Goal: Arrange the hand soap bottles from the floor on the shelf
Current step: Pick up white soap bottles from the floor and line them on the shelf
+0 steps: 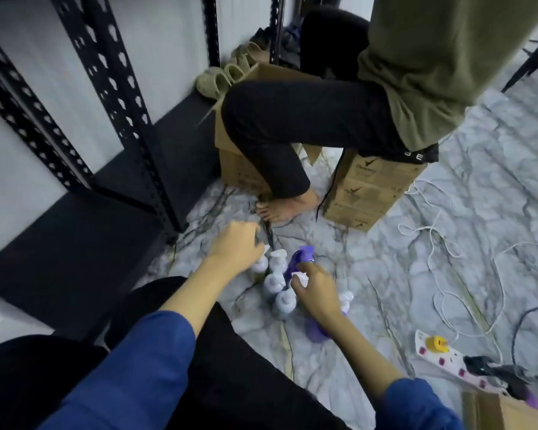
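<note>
Though blurred, fingers (302, 282) seemingly pinch a bottle (284, 302).

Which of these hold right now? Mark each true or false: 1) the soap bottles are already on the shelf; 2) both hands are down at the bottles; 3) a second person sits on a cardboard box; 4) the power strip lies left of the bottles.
1) False: the soap bottles stand clustered on the marble floor; the black shelf beside them holds none.
2) True: the left hand and right hand are both at the pump tops.
3) True: the second person sits on a cardboard box.
4) False: the power strip lies to their right.
</note>
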